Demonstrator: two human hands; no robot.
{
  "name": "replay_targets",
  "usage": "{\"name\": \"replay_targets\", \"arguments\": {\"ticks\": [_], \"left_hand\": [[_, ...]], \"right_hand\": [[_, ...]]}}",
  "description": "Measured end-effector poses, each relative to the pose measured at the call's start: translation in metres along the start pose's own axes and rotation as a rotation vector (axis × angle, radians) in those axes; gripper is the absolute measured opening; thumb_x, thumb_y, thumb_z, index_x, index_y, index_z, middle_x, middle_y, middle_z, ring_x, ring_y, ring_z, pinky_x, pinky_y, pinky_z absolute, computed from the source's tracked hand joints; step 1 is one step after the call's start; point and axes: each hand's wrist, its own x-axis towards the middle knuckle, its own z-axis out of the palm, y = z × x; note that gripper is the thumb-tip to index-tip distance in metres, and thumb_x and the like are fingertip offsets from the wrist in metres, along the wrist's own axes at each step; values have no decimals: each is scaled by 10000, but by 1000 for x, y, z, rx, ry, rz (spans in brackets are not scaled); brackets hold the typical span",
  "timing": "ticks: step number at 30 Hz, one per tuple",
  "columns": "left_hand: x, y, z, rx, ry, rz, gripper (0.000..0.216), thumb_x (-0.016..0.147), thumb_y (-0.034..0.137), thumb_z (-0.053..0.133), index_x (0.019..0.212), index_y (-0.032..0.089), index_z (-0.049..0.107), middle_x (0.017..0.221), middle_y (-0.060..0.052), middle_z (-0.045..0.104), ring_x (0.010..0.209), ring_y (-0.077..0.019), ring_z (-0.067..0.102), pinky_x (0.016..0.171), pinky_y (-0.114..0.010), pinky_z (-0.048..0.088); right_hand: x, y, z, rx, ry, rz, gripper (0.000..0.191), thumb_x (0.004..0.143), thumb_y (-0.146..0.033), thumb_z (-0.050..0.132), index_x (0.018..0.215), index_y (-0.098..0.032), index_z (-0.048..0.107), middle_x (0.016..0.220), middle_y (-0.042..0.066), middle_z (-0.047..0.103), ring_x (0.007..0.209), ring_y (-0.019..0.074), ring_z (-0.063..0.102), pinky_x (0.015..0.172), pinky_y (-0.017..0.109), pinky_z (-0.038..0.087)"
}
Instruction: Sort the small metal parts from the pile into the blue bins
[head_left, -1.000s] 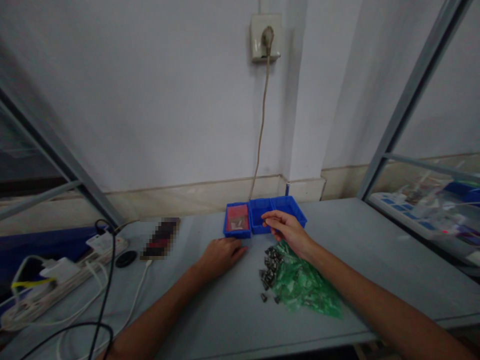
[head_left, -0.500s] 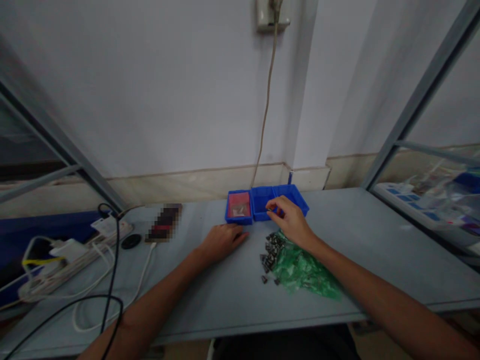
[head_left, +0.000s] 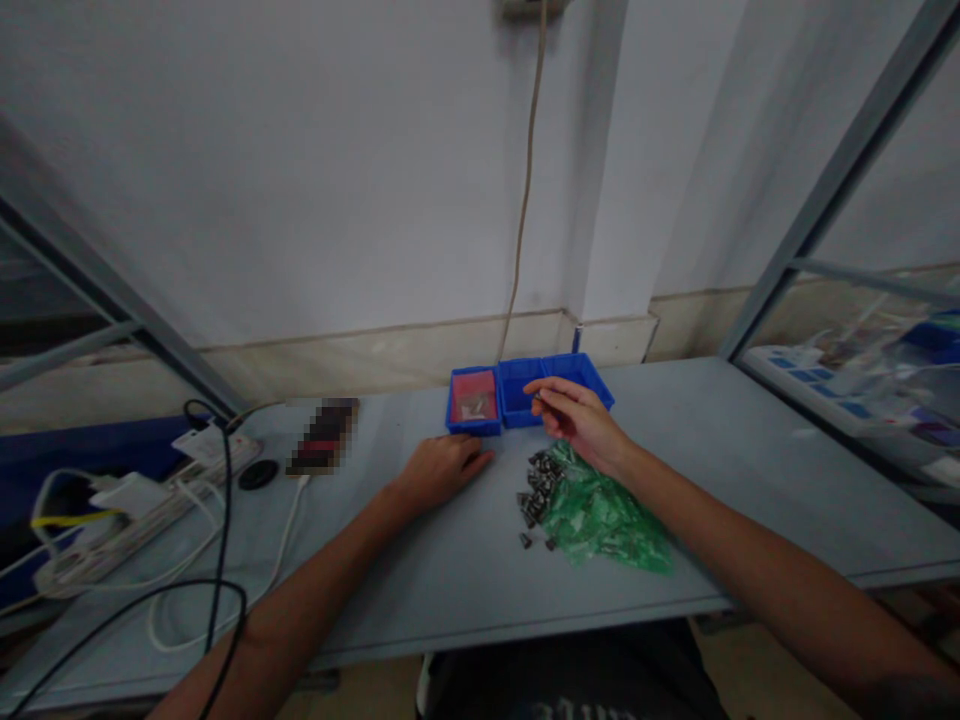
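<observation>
My right hand (head_left: 581, 418) is raised over the front of the middle blue bin (head_left: 517, 412), its thumb and index finger pinched on a small dark metal piece that is mostly hidden. Below it a pile of small metal pieces (head_left: 541, 482) spills from the mouth of a green plastic bag (head_left: 611, 520). My left hand (head_left: 441, 468) lies flat on the table with nothing in it, thumb apart from the fingers, just in front of the left blue bin (head_left: 474, 428). That bin holds a pink sheet and a small clear packet (head_left: 477, 405).
A third blue bin (head_left: 581, 375) adjoins on the right. To the left are a phone (head_left: 324, 437) on a white cable, a black disc (head_left: 259, 474), a power strip (head_left: 146, 530) and looping black cable. Metal frame posts flank the table; a wall stands behind.
The view has tilted slightly downward. My right hand has turned a little, its pinching fingertips now pointing more to the left over the bin. My left hand stays in place.
</observation>
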Motion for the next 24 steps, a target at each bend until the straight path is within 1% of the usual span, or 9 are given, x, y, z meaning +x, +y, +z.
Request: {"name": "replay_targets", "arguments": {"ticks": [4, 7, 9, 11, 14, 15, 18, 21, 24], "left_hand": [[0, 1, -1, -7, -7, 2, 408, 1069, 477, 390, 890, 206, 637, 916, -48, 717, 778, -197, 657, 655, -276, 413], [0, 1, -2, -6, -9, -2, 409, 1068, 485, 387, 898, 210, 638, 905, -47, 714, 783, -202, 660, 660, -281, 414], [0, 2, -3, -10, -11, -3, 404, 1067, 483, 392, 902, 210, 639, 908, -48, 714, 779, -199, 658, 664, -282, 414], [0, 2, -4, -18, -11, 0, 396, 1066, 476, 399, 896, 209, 636, 913, -51, 715, 777, -197, 655, 666, -282, 413], [-1, 1, -3, -31, -7, -7, 385, 1064, 469, 410, 884, 210, 631, 912, -52, 717, 778, -199, 655, 659, -280, 404], [-1, 1, -2, -36, -6, -10, 381, 1063, 467, 413, 884, 211, 631, 911, -51, 718, 781, -199, 655, 659, -278, 402], [-1, 0, 0, -42, -3, -13, 378, 1061, 467, 415, 888, 214, 636, 911, -51, 719, 784, -198, 653, 668, -279, 407], [-1, 0, 0, -33, 4, -3, 395, 1063, 475, 401, 893, 212, 642, 921, -53, 718, 784, -199, 653, 672, -282, 419], [-1, 0, -1, -25, 1, -4, 399, 1062, 478, 398, 903, 213, 649, 917, -55, 719, 784, -206, 657, 672, -288, 430]], "right_hand": [[2, 0, -2, 121, 31, 51, 243, 805, -373, 774, 975, -200, 750, 714, -3, 601, 508, 80, 405, 450, 233, 269], [4, 2, -4, 87, 51, 37, 258, 810, -383, 761, 1000, -209, 739, 742, 4, 619, 519, 88, 414, 454, 237, 270], [4, 4, -4, -28, 63, -14, 277, 834, -395, 735, 1051, -224, 727, 812, 19, 661, 530, 99, 430, 460, 248, 285], [4, 7, -4, -212, 71, -104, 280, 851, -388, 721, 1084, -232, 719, 864, 26, 685, 547, 114, 456, 481, 265, 321], [3, 11, -4, -534, 108, -308, 186, 855, -312, 735, 1017, -223, 734, 827, 19, 662, 716, 168, 569, 642, 303, 430], [2, 12, -3, -621, 116, -361, 156, 871, -283, 720, 1015, -224, 730, 841, 21, 663, 768, 182, 592, 693, 317, 443], [-2, 9, -2, -849, 89, -491, 125, 889, -205, 698, 1009, -229, 722, 884, 29, 641, 841, 202, 598, 752, 333, 445], [-6, 5, -2, -954, 77, -546, 126, 907, -178, 672, 998, -243, 733, 880, 35, 616, 892, 222, 582, 791, 349, 438], [-6, 4, -1, -867, 60, -499, 109, 901, -206, 688, 980, -256, 744, 886, 35, 608, 855, 215, 576, 765, 344, 441]]}}
